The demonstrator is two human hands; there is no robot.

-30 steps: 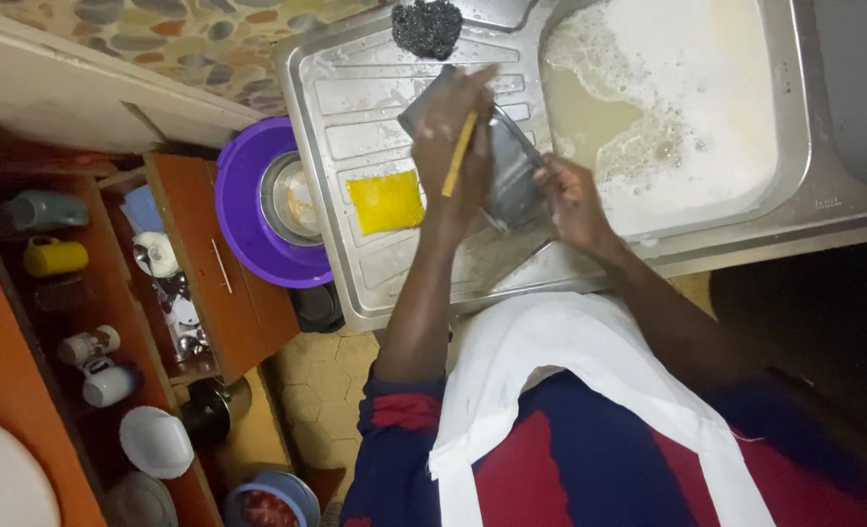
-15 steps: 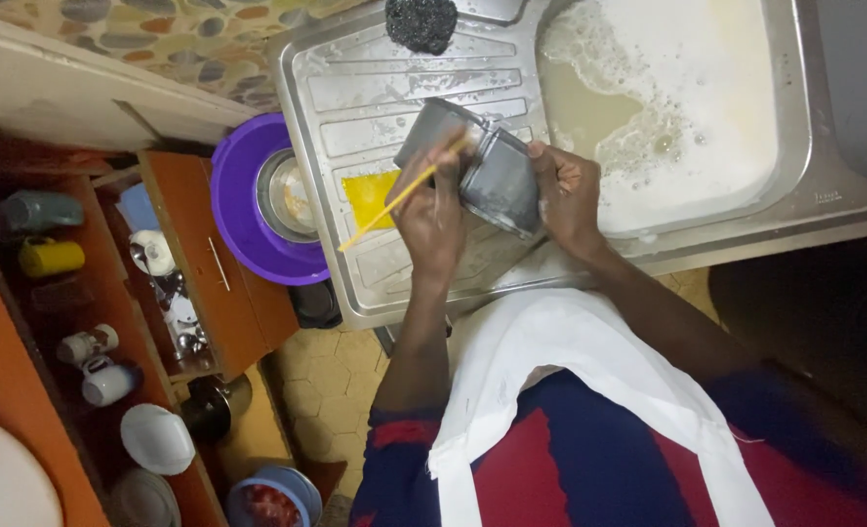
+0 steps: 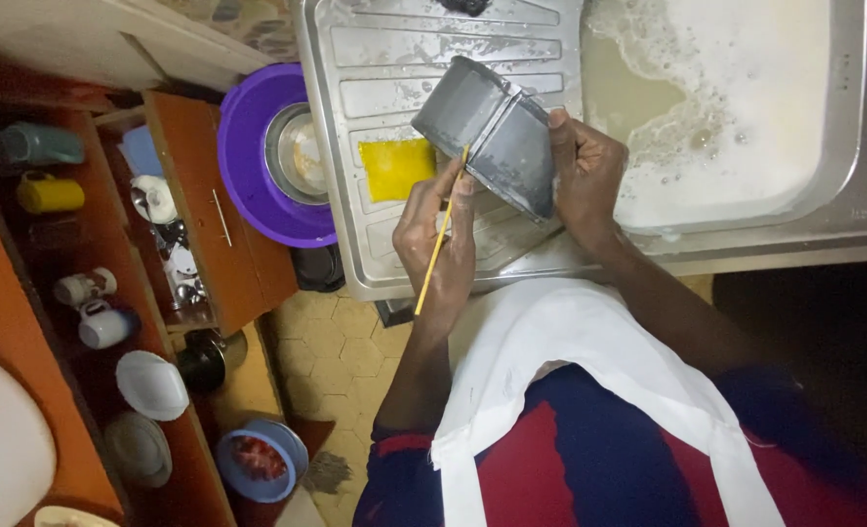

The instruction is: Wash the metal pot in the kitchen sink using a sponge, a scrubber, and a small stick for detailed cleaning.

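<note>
Left fingers: your left hand (image 3: 441,229) is curled around a thin yellow stick (image 3: 440,234), its tip touching the tin.
Right fingers: your right hand (image 3: 584,171) is wrapped around the tin's end.
Tin: the grey metal tin (image 3: 487,132) is tilted above the draining board (image 3: 375,68), beside the soapy sink (image 3: 736,107).

Left of where you grip, a steel drainboard (image 3: 394,88) runs ridged and wet, and to the right of it the sink basin (image 3: 848,117) sits full of foamy, cloudy water. Further left stand reddish-brown wooden shelves (image 3: 194,224) (cups, plates and a yellow mug sit on them). Below the grip, the floor (image 3: 331,337) shows yellowish hexagonal tiles, dimly lit.
</note>
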